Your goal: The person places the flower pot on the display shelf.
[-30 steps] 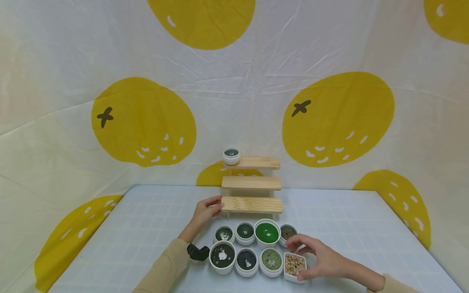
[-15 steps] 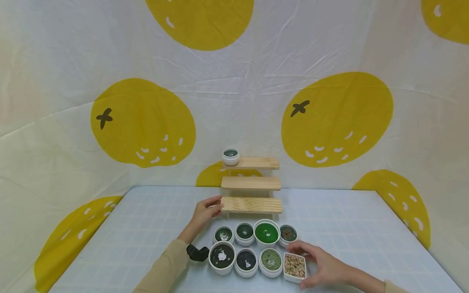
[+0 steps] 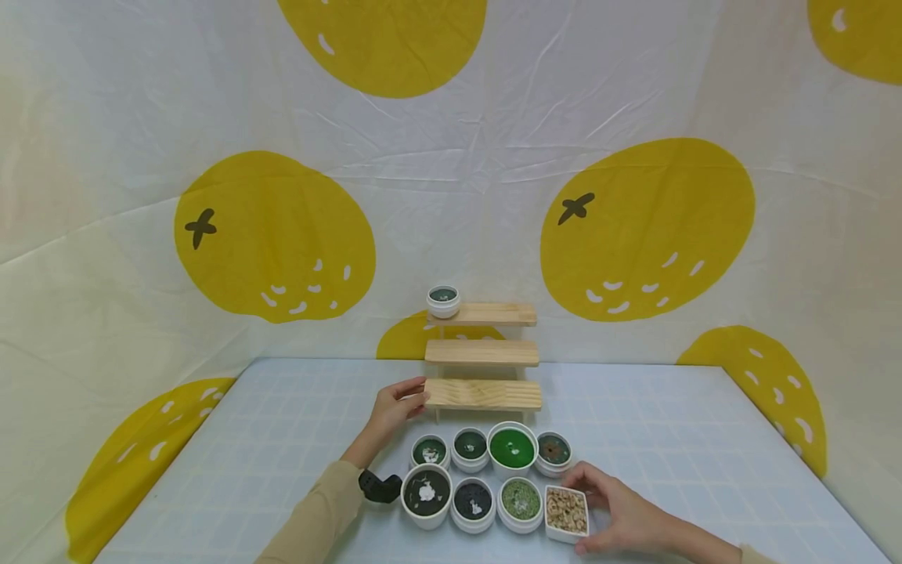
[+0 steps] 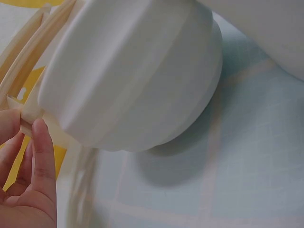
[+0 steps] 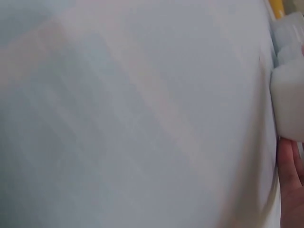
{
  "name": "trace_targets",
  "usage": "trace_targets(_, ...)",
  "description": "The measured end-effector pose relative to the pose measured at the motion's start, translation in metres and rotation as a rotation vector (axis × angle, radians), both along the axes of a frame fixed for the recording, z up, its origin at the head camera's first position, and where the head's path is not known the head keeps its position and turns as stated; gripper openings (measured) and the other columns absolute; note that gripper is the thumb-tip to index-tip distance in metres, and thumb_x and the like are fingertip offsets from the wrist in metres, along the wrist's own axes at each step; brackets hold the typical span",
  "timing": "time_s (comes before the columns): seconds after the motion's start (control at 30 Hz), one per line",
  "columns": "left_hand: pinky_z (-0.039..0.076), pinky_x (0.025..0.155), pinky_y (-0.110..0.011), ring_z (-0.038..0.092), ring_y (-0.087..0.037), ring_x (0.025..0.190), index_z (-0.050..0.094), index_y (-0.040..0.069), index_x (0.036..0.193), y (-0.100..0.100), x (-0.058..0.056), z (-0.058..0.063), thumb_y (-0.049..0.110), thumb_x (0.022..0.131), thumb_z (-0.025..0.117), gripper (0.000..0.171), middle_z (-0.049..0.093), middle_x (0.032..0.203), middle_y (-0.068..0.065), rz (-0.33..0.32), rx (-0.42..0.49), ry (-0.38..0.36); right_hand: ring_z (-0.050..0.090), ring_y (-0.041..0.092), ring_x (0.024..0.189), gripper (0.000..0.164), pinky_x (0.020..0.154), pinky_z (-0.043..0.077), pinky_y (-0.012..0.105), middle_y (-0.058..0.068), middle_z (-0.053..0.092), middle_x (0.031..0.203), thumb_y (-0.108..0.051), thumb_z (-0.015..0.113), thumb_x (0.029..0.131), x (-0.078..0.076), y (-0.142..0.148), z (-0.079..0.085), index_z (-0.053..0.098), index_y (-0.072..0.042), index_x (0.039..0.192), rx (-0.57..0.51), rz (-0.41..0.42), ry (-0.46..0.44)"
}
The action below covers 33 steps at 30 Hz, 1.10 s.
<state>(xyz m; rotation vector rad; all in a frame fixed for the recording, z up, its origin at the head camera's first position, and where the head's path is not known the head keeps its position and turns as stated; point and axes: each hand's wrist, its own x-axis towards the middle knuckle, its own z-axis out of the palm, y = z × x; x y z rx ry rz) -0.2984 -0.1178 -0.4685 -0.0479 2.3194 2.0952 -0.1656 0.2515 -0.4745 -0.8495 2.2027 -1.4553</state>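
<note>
Apparent progress: eight white pots (image 3: 424,522) left on the bench (image 3: 669,439), one already up on the wooden stand (image 3: 482,394). Nearest, the right hand (image 3: 620,513) spans the square pot (image 3: 564,538) of coarse tan granules; whether this grip pinches it cannot be told. The seven others are round and glossy, with green to near-black fillings. Beyond, the left hand (image 3: 391,409) pinches the stand's smooth, pale-grained lowest tier at its left end. Farthest, one round pot (image 3: 443,310) occupies the top tier's left end.

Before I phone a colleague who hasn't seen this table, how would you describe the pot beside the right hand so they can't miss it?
On the table is a three-tier wooden stand, with two rows of white pots in front. In the nearer row, go to the right end, beside the right hand. That square pot holds tan bits; its neighbours are round.
</note>
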Motion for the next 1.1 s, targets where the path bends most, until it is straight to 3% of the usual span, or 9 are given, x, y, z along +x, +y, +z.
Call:
trace_targets(0.27, 0.06, 0.069, -0.023, 0.064, -0.007, 0.075, 0.062, -0.002, 0.125, 0.0, 0.0, 0.0, 0.008, 0.087, 0.069, 0.04, 0.064, 0.116, -0.022, 0.002, -0.012, 0.0, 0.057, 0.002, 0.111, 0.051, 0.095, 0.049, 0.015, 0.014, 0.052, 0.119, -0.008, 0.077, 0.079, 0.001, 0.001, -0.003, 0.046, -0.001, 0.12, -0.062, -0.023, 0.026)
trace_targets(0.63, 0.06, 0.071, -0.024, 0.064, -0.007, 0.077, 0.062, 0.0, 0.125, 0.0, 0.0, 0.001, 0.007, 0.088, 0.067, 0.039, 0.064, 0.118, -0.021, 0.008, -0.022, -0.005, 0.056, -0.001, 0.108, 0.053, 0.092, 0.051, 0.016, 0.008, 0.056, 0.119, -0.01, 0.078, 0.077, 0.002, 0.0, 0.005, 0.05, -0.001, 0.121, -0.042, -0.082, 0.056)
trace_targets(1.1, 0.06, 0.074, -0.026, 0.064, -0.009, 0.08, 0.061, 0.0, 0.127, 0.0, -0.001, -0.002, 0.011, 0.089, 0.068, 0.04, 0.062, 0.121, -0.021, -0.002, -0.037, -0.015, 0.055, 0.0, 0.109, 0.051, 0.092, 0.054, 0.021, 0.005, 0.058, 0.117, -0.002, 0.076, 0.078, -0.003, -0.006, 0.023, 0.051, 0.002, 0.122, -0.138, -0.017, 0.205)
